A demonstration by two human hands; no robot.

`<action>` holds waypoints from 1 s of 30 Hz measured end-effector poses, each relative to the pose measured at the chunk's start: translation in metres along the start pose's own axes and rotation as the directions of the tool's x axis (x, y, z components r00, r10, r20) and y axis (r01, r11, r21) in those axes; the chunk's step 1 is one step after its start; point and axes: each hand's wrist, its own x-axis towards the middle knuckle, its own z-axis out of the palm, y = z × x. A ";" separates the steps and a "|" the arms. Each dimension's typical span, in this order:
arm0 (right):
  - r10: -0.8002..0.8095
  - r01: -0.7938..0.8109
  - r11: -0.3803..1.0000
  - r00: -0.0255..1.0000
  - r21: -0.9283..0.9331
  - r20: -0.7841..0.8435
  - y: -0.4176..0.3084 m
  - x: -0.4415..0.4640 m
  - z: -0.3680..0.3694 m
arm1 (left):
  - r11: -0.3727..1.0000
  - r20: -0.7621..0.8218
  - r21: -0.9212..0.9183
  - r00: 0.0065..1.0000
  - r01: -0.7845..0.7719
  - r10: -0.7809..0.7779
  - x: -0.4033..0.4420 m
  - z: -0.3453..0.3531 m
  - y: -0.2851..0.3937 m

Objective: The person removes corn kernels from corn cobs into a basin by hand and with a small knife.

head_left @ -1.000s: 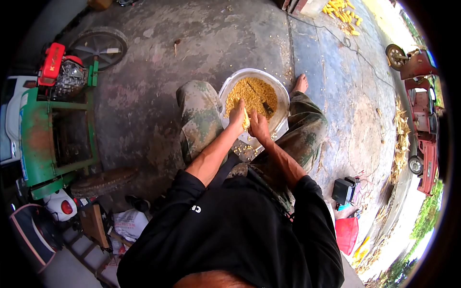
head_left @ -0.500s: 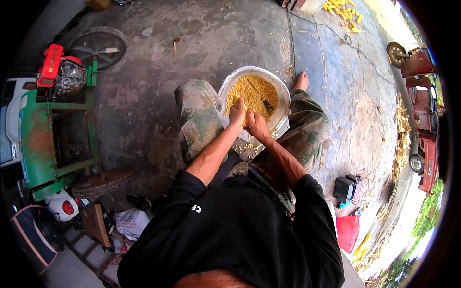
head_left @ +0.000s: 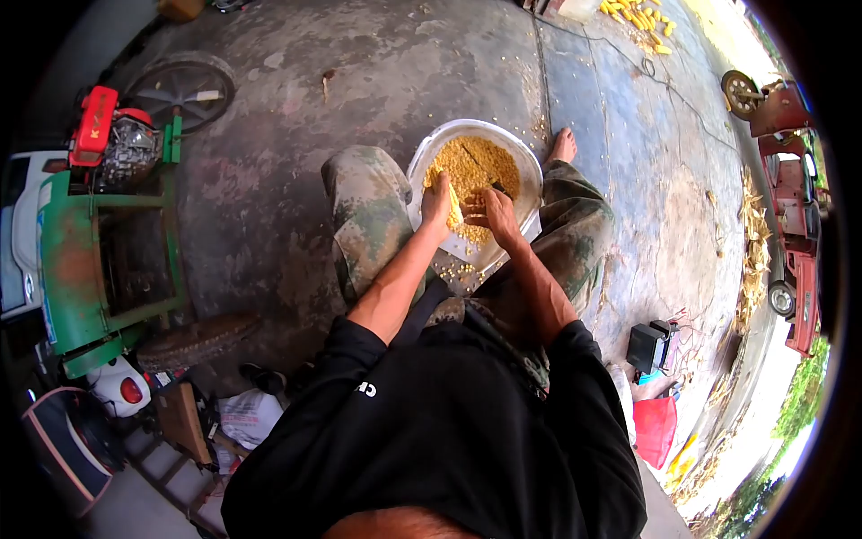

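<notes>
My left hand (head_left: 436, 205) is closed around a yellow corn cob (head_left: 453, 208), held upright over the near side of a basin. Just right of the cob, my right hand (head_left: 497, 216) is open, its fingers apart and pointing toward the cob; I cannot tell whether the fingertips touch it. The pale round basin (head_left: 531, 171) sits between my knees, with loose corn kernels (head_left: 476, 158) inside. A tool with a dark handle (head_left: 501, 189) and a thin shaft lies on the kernels, its handle partly behind my right hand.
Scattered kernels (head_left: 462, 272) lie near the basin's front. A green machine with a red engine (head_left: 92, 126) stands left. Corn cobs (head_left: 642, 16) lie on the floor at the far right. A black box (head_left: 645, 349) and red bag (head_left: 654, 431) are at right.
My hands, together over the near side of the basin before, are now apart. The right hand has moved right and its fingers have opened; the cob now shows in my left hand.
</notes>
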 end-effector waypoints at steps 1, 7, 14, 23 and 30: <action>-0.050 0.049 0.999 0.998 0.017 0.025 0.001 0.003 -0.005 | 0.999 -0.034 0.044 0.999 0.020 -0.018 0.003 -0.002 0.001; -0.202 0.155 0.949 0.968 -0.275 -0.151 -0.010 0.007 -0.017 | 0.998 0.099 -0.062 0.994 -0.031 0.037 0.029 -0.014 -0.014; -0.159 0.128 0.981 0.959 -0.144 -0.234 0.002 0.013 -0.026 | 0.971 0.258 -0.188 0.961 0.147 -0.096 0.008 -0.013 0.004; 0.148 -0.160 0.974 0.986 0.162 0.083 -0.012 -0.009 0.011 | 1.000 0.389 0.010 0.921 -0.016 0.011 -0.016 -0.004 0.006; 0.166 -0.204 0.956 0.968 0.211 0.186 -0.011 -0.006 0.005 | 0.996 0.466 0.007 0.882 -0.084 0.071 -0.024 -0.001 0.000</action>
